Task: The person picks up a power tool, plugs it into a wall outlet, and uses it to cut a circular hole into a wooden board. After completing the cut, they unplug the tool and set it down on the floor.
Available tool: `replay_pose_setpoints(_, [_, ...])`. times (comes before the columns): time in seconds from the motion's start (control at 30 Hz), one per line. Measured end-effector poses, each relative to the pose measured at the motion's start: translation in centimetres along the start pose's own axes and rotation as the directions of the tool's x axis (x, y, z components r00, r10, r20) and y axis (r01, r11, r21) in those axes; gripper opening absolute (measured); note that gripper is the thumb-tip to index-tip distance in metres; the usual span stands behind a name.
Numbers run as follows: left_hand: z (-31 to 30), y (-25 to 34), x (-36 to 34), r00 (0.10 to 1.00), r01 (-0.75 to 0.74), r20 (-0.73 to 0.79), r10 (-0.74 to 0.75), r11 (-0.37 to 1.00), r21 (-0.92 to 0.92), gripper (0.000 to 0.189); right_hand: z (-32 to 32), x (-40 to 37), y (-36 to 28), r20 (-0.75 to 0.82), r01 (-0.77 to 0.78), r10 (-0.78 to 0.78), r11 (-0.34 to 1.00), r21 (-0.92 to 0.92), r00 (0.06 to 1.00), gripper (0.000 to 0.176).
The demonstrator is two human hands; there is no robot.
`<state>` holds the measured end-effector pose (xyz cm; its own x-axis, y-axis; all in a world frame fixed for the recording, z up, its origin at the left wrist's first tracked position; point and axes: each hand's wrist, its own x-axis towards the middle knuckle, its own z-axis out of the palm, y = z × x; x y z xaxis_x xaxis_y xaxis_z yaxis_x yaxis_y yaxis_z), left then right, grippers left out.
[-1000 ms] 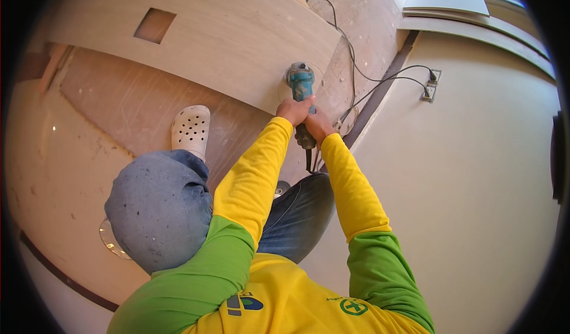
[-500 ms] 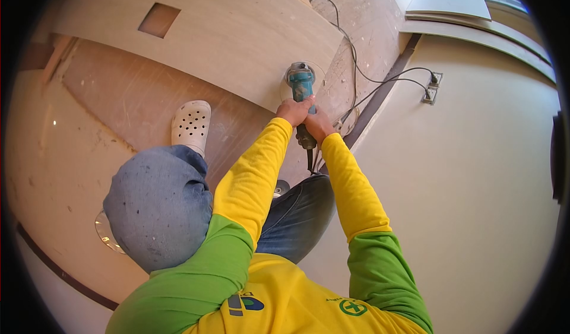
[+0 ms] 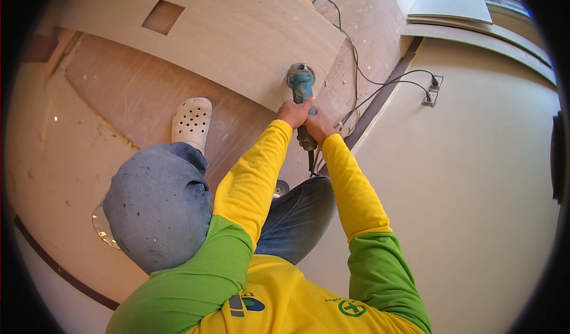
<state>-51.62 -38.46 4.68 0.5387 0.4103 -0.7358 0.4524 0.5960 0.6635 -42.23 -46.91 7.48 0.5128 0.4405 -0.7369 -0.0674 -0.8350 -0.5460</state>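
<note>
"Holding what?"

"Gripping one teal angle grinder, with its head over the right-hand corner of a wood-look panel."

"With hands how?"

"Closed around the body with the left hand, wrapped around it nearer the wearer with the right hand. Pressed against each other, too."

"Blocked by anything?"

"Find a black cord dropping from the tool's rear towards the right knee. Notice cables looping past on the right, ending in two plugs in the wall. See a small disc beside that knee, partly hidden."

"Counting the rest?"

"Count one square cutout in the panel, left of the grinder. Add one white clog on the floor, in front of the left knee. Include several stacked boards far right; can't tell exactly how many."
</note>
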Motion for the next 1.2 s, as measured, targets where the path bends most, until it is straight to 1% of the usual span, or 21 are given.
replay_pose_setpoints(0.03, [0.2, -0.3, 0.2, 1.000, -0.001, -0.001, 0.001, 1.000, 0.001, 0.089, -0.1, 0.1, 0.2, 0.004, 0.001, -0.001, 1.000, -0.013, 1.000, 0.061])
replay_pose_setpoints(0.07, [0.4, -0.7, 0.4, 1.000, -0.011, -0.003, 0.010, 0.999, -0.041, 0.087, -0.2, 0.2, 0.4, 0.005, 0.003, -0.003, 1.000, -0.012, 1.000, 0.061])
replay_pose_setpoints(0.1, [0.7, -1.3, 0.9, 1.000, -0.020, -0.005, 0.020, 0.996, -0.083, 0.086, -0.3, 0.4, 0.6, -0.007, 0.015, -0.016, 0.998, -0.058, 1.000, 0.063])
replay_pose_setpoints(0.13, [1.0, -1.9, 1.3, 1.000, -0.021, -0.007, 0.020, 0.996, -0.082, 0.086, -0.4, 0.7, 1.0, -0.018, 0.026, -0.028, 0.994, -0.105, 0.999, 0.066])
replay_pose_setpoints(0.2, [1.6, -3.2, 2.3, 0.998, -0.068, -0.017, 0.066, 0.985, -0.158, 0.086, -0.5, 1.3, 1.8, -0.021, 0.043, -0.046, 0.991, -0.124, 0.999, 0.067])
replay_pose_setpoints(0.23, [2.0, -4.0, 3.0, 0.997, -0.071, -0.017, 0.069, 0.985, -0.156, 0.086, -0.4, 1.2, 1.7, -0.027, 0.058, -0.062, 0.988, -0.143, 0.998, 0.068])
replay_pose_setpoints(0.3, [2.4, -4.8, 3.4, 0.995, -0.099, -0.008, 0.101, 0.957, -0.273, 0.087, -0.4, 0.3, 1.2, -0.036, 0.072, -0.080, 0.982, -0.176, 0.996, 0.067])
replay_pose_setpoints(0.37, [2.5, -4.9, 2.8, 0.995, -0.103, -0.030, 0.098, 0.963, -0.249, 0.088, -0.3, -0.9, 0.6, -0.044, 0.087, -0.098, 0.974, -0.210, 0.994, 0.065])
replay_pose_setpoints(0.47, [3.7, -5.0, 1.2, 0.991, -0.123, -0.083, 0.109, 0.974, -0.191, 0.089, -1.1, -2.0, 0.4, -0.011, 0.166, -0.173, 0.960, -0.226, 0.985, 0.061])
replay_pose_setpoints(0.53, [4.5, -4.8, 1.0, 0.986, -0.133, -0.121, 0.114, 0.978, -0.160, 0.089, -1.7, -3.1, 0.4, -0.017, 0.117, -0.121, 0.978, -0.175, 0.992, 0.056])
replay_pose_setpoints(0.57, [5.0, -4.8, 0.9, 0.987, -0.136, -0.111, 0.118, 0.977, -0.167, 0.088, -2.0, -3.0, 0.9, -0.038, 0.141, -0.151, 0.969, -0.202, 0.988, 0.051])
replay_pose_setpoints(0.6, [5.4, -4.5, 0.7, 0.988, -0.138, -0.097, 0.122, 0.975, -0.176, 0.088, -2.3, -3.1, 0.7, -0.035, 0.139, -0.149, 0.969, -0.206, 0.988, 0.051])
replay_pose_setpoints(0.67, [5.9, -4.0, 0.5, 0.987, -0.142, -0.097, 0.126, 0.973, -0.184, 0.088, -3.1, -3.4, 0.2, -0.069, 0.192, -0.226, 0.924, -0.329, 0.972, 0.052])
replay_pose_setpoints(0.73, [6.1, -3.4, 0.2, 0.984, -0.136, -0.139, 0.114, 0.978, -0.158, 0.089, -4.0, -2.2, 0.8, -0.048, 0.187, -0.211, 0.936, -0.299, 0.976, 0.056])
replay_pose_setpoints(0.77, [6.1, -3.2, 0.0, 0.984, -0.136, -0.138, 0.114, 0.978, -0.159, 0.089, -4.3, -1.6, 1.1, -0.024, 0.180, -0.193, 0.947, -0.267, 0.981, 0.060])
replay_pose_setpoints(0.8, [6.2, -3.1, 0.1, 0.984, -0.133, -0.144, 0.109, 0.976, -0.173, 0.089, -4.5, -1.4, 1.1, -0.024, 0.179, -0.193, 0.947, -0.268, 0.981, 0.060])
replay_pose_setpoints(0.87, [6.4, -3.0, 0.1, 0.984, -0.127, -0.151, 0.099, 0.974, -0.190, 0.089, -4.8, -1.1, 1.1, -0.008, 0.184, -0.199, 0.920, -0.345, 0.980, 0.062])
replay_pose_setpoints(1.0, [6.5, -3.1, 0.2, 0.980, -0.109, -0.182, 0.077, 0.979, -0.174, 0.090, -4.6, -1.3, 0.6, 0.003, 0.165, -0.174, 0.928, -0.334, 0.985, 0.063])
replay_pose_setpoints(1.07, [6.3, -2.9, 0.2, 0.979, -0.100, -0.190, 0.068, 0.981, -0.164, 0.091, -4.4, -1.6, 0.0, -0.007, 0.152, -0.167, 0.912, -0.382, 0.986, 0.063])
replay_pose_setpoints(1.13, [6.1, -2.8, 0.1, 0.983, -0.049, -0.184, 0.009, 0.976, -0.213, 0.085, -4.3, -1.5, -0.1, 0.001, 0.146, -0.157, 0.916, -0.373, 0.988, 0.064])
replay_pose_setpoints(1.2, [6.0, -3.0, 0.2, 0.982, -0.070, -0.186, 0.033, 0.977, -0.199, 0.088, -4.3, -1.2, 0.1, 0.007, 0.138, -0.146, 0.921, -0.364, 0.989, 0.065])
